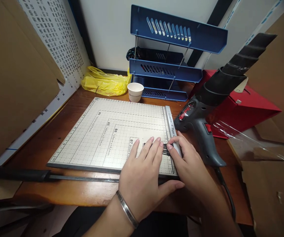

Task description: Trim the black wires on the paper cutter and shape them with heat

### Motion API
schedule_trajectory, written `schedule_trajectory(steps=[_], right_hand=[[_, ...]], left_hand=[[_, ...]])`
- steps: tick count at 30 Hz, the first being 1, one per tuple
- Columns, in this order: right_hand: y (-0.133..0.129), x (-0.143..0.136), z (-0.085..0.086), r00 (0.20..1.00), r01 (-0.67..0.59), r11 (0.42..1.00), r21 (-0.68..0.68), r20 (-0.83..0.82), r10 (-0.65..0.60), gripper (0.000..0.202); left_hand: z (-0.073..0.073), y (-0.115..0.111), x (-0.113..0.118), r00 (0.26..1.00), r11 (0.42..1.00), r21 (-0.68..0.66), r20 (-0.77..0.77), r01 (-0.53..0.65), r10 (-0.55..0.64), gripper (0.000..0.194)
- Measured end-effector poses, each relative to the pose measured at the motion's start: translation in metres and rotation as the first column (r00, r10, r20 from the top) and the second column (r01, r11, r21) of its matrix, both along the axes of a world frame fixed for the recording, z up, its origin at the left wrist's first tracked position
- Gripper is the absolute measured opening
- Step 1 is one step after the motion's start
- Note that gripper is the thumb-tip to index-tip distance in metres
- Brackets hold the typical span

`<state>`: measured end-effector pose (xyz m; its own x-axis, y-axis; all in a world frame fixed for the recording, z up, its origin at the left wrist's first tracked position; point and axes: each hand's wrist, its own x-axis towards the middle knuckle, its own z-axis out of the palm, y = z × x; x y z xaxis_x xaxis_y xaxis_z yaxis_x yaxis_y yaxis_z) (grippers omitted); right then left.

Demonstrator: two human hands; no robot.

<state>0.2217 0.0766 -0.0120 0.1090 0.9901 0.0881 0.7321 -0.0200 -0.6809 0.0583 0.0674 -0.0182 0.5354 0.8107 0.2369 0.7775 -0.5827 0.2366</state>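
Note:
A cream paper cutter board with printed grid lines and paper-size marks lies on the desk. My left hand rests flat on its near right part, fingers stretched out over some thin black parallel strips. The far ends of these strips are under my left fingers. At the board's right edge, my right hand has thumb and index finger closed at the other end of the strips, beside the metal ruler edge. The cutter's long blade arm with its black handle lies lowered along the near side.
A grey heat gun with a stepped black nozzle stands to the right, before a red box. Behind the board are a paper cup, a yellow plastic bag and a blue tiered tray rack. Cardboard lies at the right.

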Motion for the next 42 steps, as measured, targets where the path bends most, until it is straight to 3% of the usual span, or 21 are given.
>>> schedule_trajectory(steps=[10, 14, 18, 26, 36, 42], right_hand=[[-0.002, -0.003, 0.002, 0.994, 0.020, 1.000, -0.022, -0.102, -0.022, 0.015], [-0.005, -0.003, 0.002, 0.991, 0.068, 0.995, -0.079, -0.111, -0.076, 0.029], [-0.008, -0.002, 0.006, 0.995, 0.030, 0.994, -0.106, -0.092, -0.040, 0.032], [-0.016, 0.000, 0.015, 0.994, -0.023, 0.992, -0.128, -0.105, 0.010, 0.041], [-0.013, -0.005, 0.006, 0.995, 0.058, 0.998, -0.035, -0.082, -0.061, 0.035], [-0.013, -0.004, 0.004, 0.996, 0.041, 0.999, -0.005, -0.077, -0.042, 0.033]], left_hand=[[0.001, 0.000, -0.001, 1.000, 1.000, -0.002, -0.005, 0.002, -0.002, 0.087], [0.001, 0.000, -0.001, 1.000, 1.000, 0.006, -0.012, 0.009, -0.009, 0.086], [0.001, 0.000, -0.001, 1.000, 1.000, 0.013, -0.021, 0.007, -0.007, 0.083], [0.002, -0.001, 0.000, 0.999, 0.999, 0.044, -0.036, 0.002, 0.000, 0.056], [0.001, -0.002, 0.000, 0.999, 0.999, 0.045, -0.033, 0.000, 0.002, 0.054], [0.002, -0.001, 0.000, 0.999, 0.999, 0.043, -0.035, 0.000, 0.001, 0.055]])
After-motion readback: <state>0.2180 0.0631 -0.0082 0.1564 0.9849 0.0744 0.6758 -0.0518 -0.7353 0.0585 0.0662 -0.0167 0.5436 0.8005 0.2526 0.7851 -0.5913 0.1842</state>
